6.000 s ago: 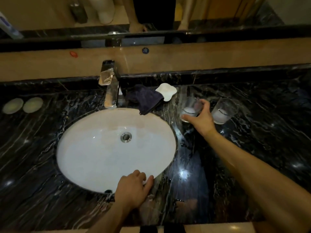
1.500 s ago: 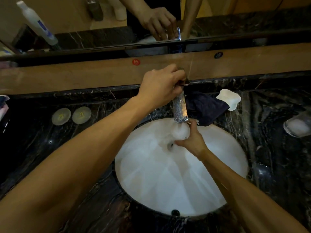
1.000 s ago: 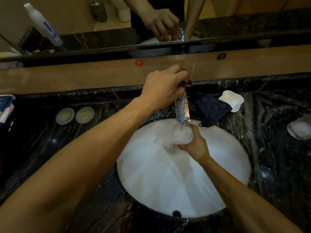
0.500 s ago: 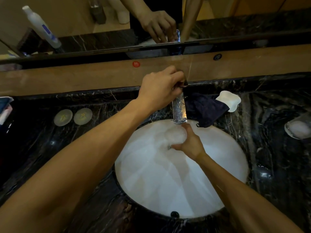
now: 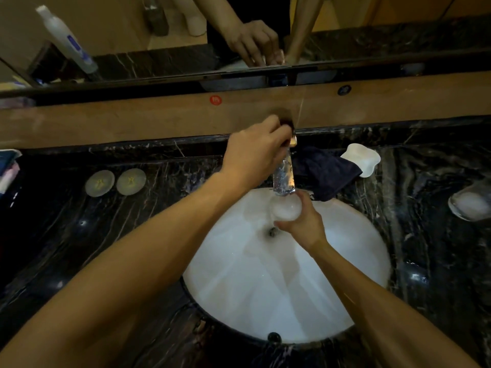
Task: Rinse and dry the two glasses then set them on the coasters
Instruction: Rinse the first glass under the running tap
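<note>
My right hand (image 5: 303, 224) grips a clear glass (image 5: 286, 207) and holds it right under the spout of the chrome tap (image 5: 284, 179), above the white sink (image 5: 265, 288). My left hand (image 5: 255, 152) is closed on the tap handle at the back. The second glass (image 5: 469, 205) stands on the dark marble counter (image 5: 79, 248) at the far right. Two round pale coasters (image 5: 99, 183) (image 5: 131, 180) lie side by side on the counter, left of the sink. A dark cloth (image 5: 322, 172) lies bunched behind the sink, just right of the tap.
A white soap dish (image 5: 362, 159) sits beside the cloth. A wooden ledge (image 5: 106, 120) and a mirror run along the back; the mirror reflects a white bottle (image 5: 66, 38). Folded items (image 5: 8, 168) lie at the far left edge.
Six seconds ago my right hand took the glass from the counter; it now holds it under the tap. Over the last second the glass shifted slightly under the spout; my left hand stays on the handle.
</note>
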